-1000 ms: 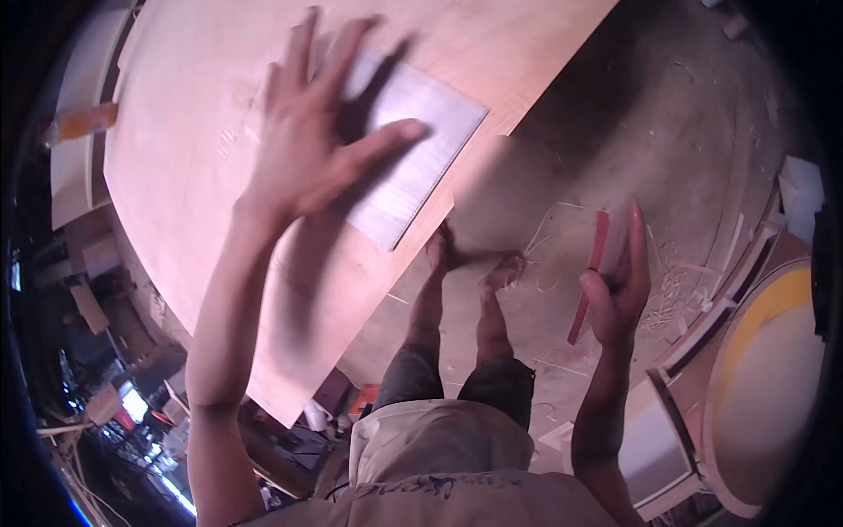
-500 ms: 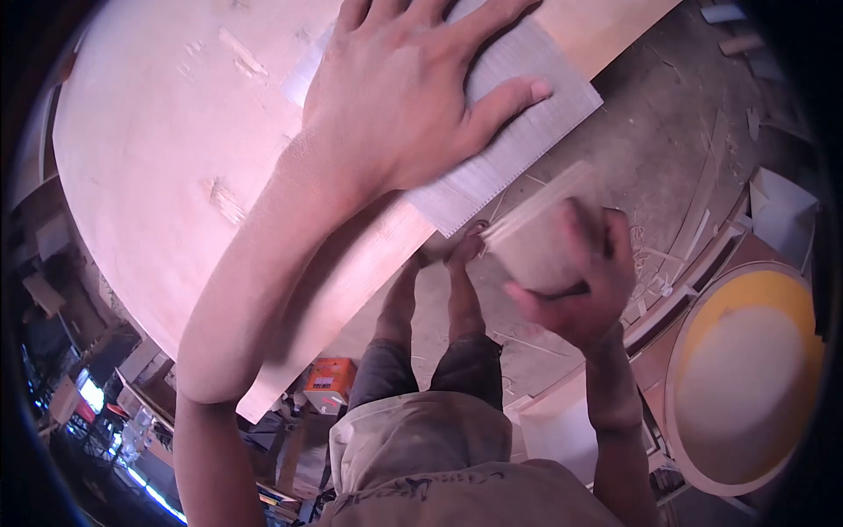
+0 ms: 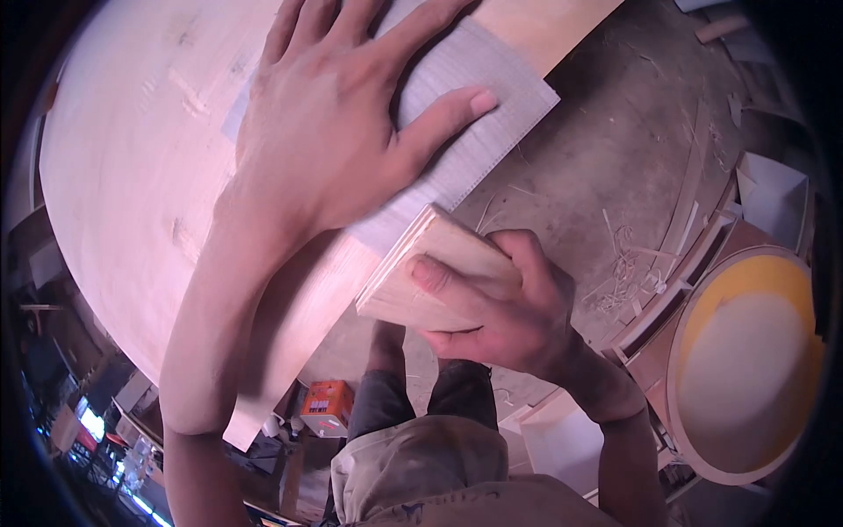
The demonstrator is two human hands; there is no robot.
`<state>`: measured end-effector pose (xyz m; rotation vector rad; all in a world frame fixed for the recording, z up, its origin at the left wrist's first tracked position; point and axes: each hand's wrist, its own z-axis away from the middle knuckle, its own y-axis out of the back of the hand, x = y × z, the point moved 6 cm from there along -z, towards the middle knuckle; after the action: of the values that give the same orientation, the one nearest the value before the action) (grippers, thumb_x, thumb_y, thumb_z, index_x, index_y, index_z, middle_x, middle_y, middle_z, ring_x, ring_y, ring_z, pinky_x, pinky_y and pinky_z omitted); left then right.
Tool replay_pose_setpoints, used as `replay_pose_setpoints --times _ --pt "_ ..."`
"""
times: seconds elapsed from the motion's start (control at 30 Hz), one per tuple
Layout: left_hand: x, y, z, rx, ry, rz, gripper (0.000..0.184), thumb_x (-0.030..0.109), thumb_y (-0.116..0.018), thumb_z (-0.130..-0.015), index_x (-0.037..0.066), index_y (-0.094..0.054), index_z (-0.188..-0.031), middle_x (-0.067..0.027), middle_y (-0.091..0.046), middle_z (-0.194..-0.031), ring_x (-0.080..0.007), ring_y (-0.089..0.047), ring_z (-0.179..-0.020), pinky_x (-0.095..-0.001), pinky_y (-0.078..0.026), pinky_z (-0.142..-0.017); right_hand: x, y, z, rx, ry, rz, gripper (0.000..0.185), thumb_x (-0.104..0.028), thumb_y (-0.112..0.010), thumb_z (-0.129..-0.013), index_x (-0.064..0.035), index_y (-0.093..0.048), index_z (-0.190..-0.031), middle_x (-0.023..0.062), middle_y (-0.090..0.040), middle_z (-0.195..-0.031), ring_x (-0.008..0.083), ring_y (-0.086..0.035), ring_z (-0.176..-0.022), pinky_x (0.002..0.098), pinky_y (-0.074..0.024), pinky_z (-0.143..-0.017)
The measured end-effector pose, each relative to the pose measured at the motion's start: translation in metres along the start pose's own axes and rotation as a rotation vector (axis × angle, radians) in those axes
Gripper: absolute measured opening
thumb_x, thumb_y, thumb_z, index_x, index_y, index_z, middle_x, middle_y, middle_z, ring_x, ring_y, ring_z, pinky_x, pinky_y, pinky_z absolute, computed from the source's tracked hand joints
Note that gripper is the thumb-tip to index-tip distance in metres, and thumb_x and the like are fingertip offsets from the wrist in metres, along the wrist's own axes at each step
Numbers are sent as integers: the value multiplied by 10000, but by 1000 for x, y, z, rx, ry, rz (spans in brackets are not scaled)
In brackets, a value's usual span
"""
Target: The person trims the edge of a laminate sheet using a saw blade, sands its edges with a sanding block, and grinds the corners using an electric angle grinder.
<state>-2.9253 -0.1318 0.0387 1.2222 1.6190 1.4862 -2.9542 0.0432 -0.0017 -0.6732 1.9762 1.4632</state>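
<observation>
My left hand (image 3: 325, 132) lies flat with fingers spread on a thin greyish wood-veneer sheet (image 3: 492, 70). The sheet rests on a large pale wooden panel (image 3: 114, 176), and its finely toothed edge sticks out past the panel's straight side. My right hand (image 3: 527, 307) grips a pale wooden block (image 3: 465, 255), thumb across its broad face and fingers around the far side. The block's layered narrow edge is turned toward the panel and covers the sheet's lower corner. Whether the block touches the sheet, I cannot tell.
A round piece with a yellow and pale face (image 3: 746, 369) stands at the right, with a white box-like piece (image 3: 773, 193) behind it. Wood shavings (image 3: 619, 263) litter the floor. An orange-and-white box (image 3: 327, 406) sits below the panel, near my legs.
My right hand has brought the wooden block left, over the sheet's lower corner; it was blurred and apart from the sheet before. My left hand keeps its place on the sheet; the view has shifted.
</observation>
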Motion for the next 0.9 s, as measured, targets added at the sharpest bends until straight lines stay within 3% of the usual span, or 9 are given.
replay_pose_setpoints --times 0.07,0.17,0.27,0.37,0.5,0.67,0.77,0.87,0.9 --pt "2 1 -1 16 -9 -12 759 651 -410 -943 150 -432 -1512 -361 -288 -1538 -538 -224 -1452 -615 -197 -1180 3 6 -3 -1 -9 11 773 -218 -906 -536 -221 -685 -1277 106 -539 -1043 257 -658 -855 360 -595 -683" --pt "-7 -6 -5 -218 33 -168 762 659 -383 -945 158 -423 -1518 -359 -281 -1542 -545 -213 -1452 -624 -193 -1181 12 14 -3 10 -36 33 825 -212 -899 -546 -201 -642 -1330 119 -540 -1061 280 -650 -889 382 -587 -703" --pt "-12 -9 -5 -292 66 -205 757 656 -377 -947 163 -420 -1520 -359 -276 -1543 -551 -208 -1450 -631 -195 -1180 30 28 -8 84 -19 50 867 -213 -893 -553 -166 -603 -1369 135 -543 -1078 293 -636 -907 397 -571 -724" --pt "-11 -10 -3 -142 24 -155 750 646 -386 -947 159 -423 -1516 -362 -283 -1537 -555 -214 -1446 -630 -202 -1178 48 48 -18 121 -9 96 856 -182 -868 -595 -77 -569 -1390 160 -555 -1082 284 -624 -895 384 -547 -737" --pt "-11 -14 -1 -37 -29 -120 741 634 -398 -948 155 -427 -1512 -366 -293 -1529 -560 -223 -1440 -629 -213 -1175 73 70 -26 158 56 224 831 -196 -824 -673 1 -516 -1419 231 -562 -1241 282 -631 -945 379 -547 -776" --pt "-16 -26 3 63 -92 -191 730 618 -412 -948 149 -432 -1507 -370 -305 -1520 -566 -235 -1433 -628 -225 -1171 97 99 -9 471 -143 23 897 -245 -850 -653 -38 -491 -1447 189 -583 -1246 314 -608 -1020 398 -541 -828" --pt "-19 -29 2 89 -138 -313 723 609 -421 -949 146 -435 -1504 -373 -313 -1514 -570 -241 -1428 -627 -233 -1169 55 81 11 336 -164 39 966 -393 -839 -709 9 -409 -1475 241 -522 -1374 351 -601 -1158 432 -539 -924" --pt "-8 -3 -3 -59 -31 -79 708 576 -459 -945 126 -444 -1491 -377 -345 -1491 -580 -272 -1410 -619 -251 -1164 31 53 16 193 22 179 948 -402 -865 -673 -51 -453 -1451 254 -542 -1257 354 -611 -1082 441 -563 -844" --pt "-7 -3 -3 -44 -34 -64 706 569 -468 -944 121 -445 -1489 -378 -350 -1487 -582 -277 -1406 -618 -254 -1163 29 46 16 139 -15 148 933 -397 -871 -660 -78 -472 -1440 244 -545 -1209 350 -613 -1054 439 -568 -814"
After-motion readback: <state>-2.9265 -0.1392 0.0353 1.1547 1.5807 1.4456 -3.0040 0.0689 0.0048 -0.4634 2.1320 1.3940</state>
